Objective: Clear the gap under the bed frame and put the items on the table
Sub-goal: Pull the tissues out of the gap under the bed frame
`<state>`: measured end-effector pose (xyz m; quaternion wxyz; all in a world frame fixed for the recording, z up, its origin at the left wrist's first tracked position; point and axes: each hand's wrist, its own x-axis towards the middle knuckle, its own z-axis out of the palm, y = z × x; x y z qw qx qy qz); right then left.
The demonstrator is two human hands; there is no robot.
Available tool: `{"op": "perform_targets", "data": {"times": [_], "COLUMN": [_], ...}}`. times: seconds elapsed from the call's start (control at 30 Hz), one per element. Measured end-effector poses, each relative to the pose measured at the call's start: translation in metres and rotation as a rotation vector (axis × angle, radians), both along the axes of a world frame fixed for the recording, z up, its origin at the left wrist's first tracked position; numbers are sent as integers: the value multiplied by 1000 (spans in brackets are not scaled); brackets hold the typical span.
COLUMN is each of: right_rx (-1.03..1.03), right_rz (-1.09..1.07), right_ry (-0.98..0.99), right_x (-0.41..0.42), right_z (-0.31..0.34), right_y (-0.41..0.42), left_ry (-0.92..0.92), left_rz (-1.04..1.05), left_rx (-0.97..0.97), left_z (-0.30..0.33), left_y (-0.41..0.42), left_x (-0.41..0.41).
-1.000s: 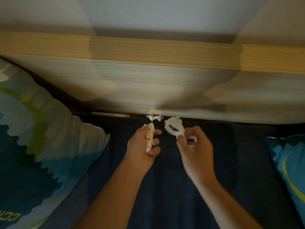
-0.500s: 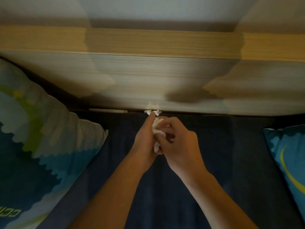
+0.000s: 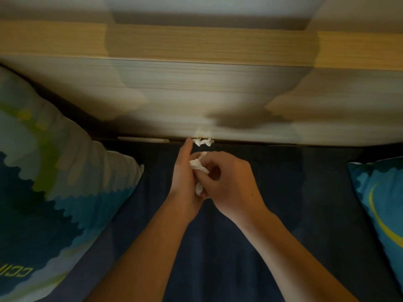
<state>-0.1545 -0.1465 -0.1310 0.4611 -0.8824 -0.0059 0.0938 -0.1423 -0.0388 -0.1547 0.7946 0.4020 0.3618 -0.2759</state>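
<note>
My left hand [image 3: 183, 177] and my right hand [image 3: 229, 182] are pressed together over the dark blue sheet [image 3: 218, 247], both closed around crumpled white tissue pieces [image 3: 197, 165] held between them. Just beyond my left thumb tip, another scrap of white tissue [image 3: 204, 141] sticks out of the dark gap where the mattress meets the wooden headboard [image 3: 196, 94]. A thin pale flat strip [image 3: 144, 139] also lies in that gap, to the left of the scrap.
A large patterned blue, green and white pillow [image 3: 50, 182] fills the left side. A second blue pillow with a yellow arc [image 3: 383, 203] sits at the right edge. A white wall [image 3: 207, 5] rises behind the headboard.
A second ago my hands were apart, each holding its own tissue piece. They have come together, and the tissue is now bunched between both hands. The scrap in the gap has stayed put.
</note>
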Motion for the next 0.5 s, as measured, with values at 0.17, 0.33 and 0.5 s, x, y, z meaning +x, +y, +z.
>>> {"op": "perform_targets", "data": {"times": [0.17,0.33,0.5], "right_rx": [-87,-8,43], "right_rz": [250,-347,-628], "right_ry": [-53,115,578], "right_x": [-12,31,77], "right_z": [4,-41,-124], "right_y": [8,7,32], "left_ry": [47,73,64], "left_rz": [-42,-11,4], "left_rx": [60,280,180], "left_z": [5,1,-12], "left_y": [20,51,89], "left_x": [-6,5,3]}}
